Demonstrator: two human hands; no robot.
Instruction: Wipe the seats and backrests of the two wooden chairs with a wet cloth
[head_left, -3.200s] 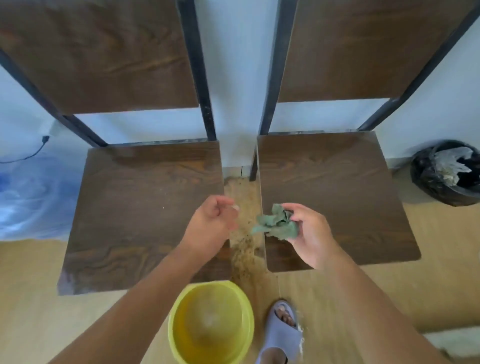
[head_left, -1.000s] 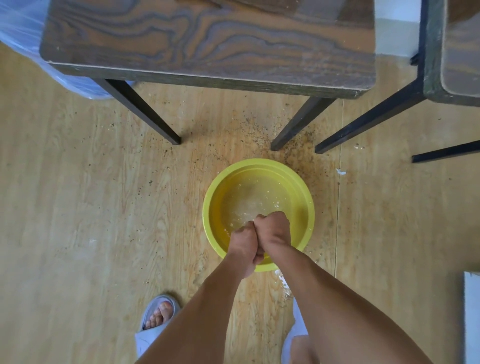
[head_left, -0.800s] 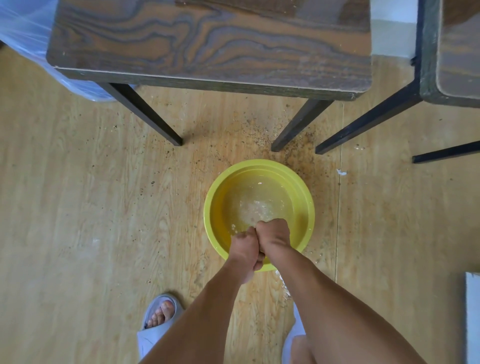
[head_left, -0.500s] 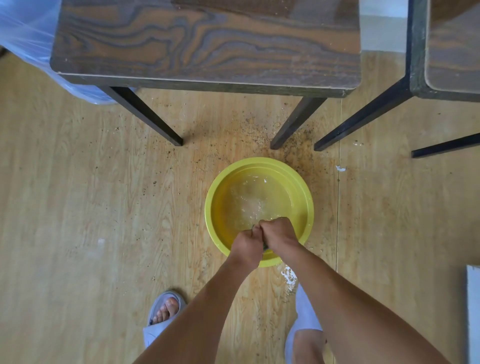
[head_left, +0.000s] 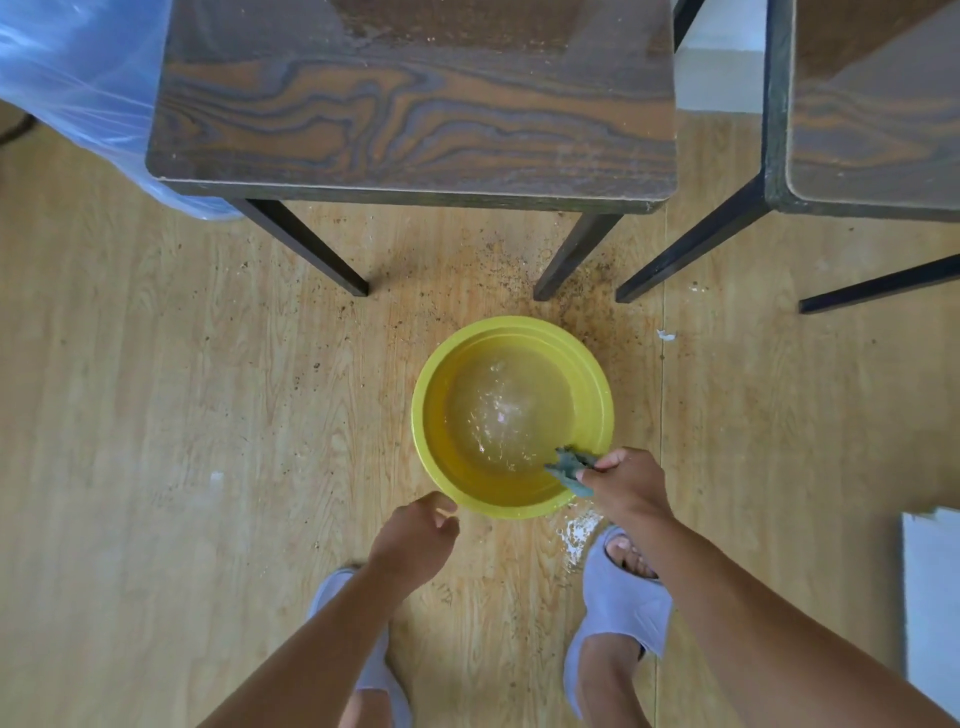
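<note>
Pale wood-grain flooring filled most of what we saw, speckled with dark crumbs near the chair legs and a wet white splash beside our right slipper. No brand, label or writing could be read anywhere.

Our right hand was clenched around the green cloth, a bunched, wrung wad poking out past the thumb over the near right rim of the yellow basin. Cloudy water with small ripples lay in the basin. Our left hand hung just outside the near left rim, fingers loosely curled and holding nothing, clear of the basin. Both forearms reached in from the bottom edge.

Ahead, the left chair seat showed a dusty front edge, its black legs planted just beyond the basin. Only a corner of the right chair seat showed at the top right, with a narrow gap of floor between the two. A blue plastic bag lay at the left chair's far corner, and a pale flat object cut in at the right edge. Open floor lay to the left of the basin, and our left slipper stood beneath the left forearm.
</note>
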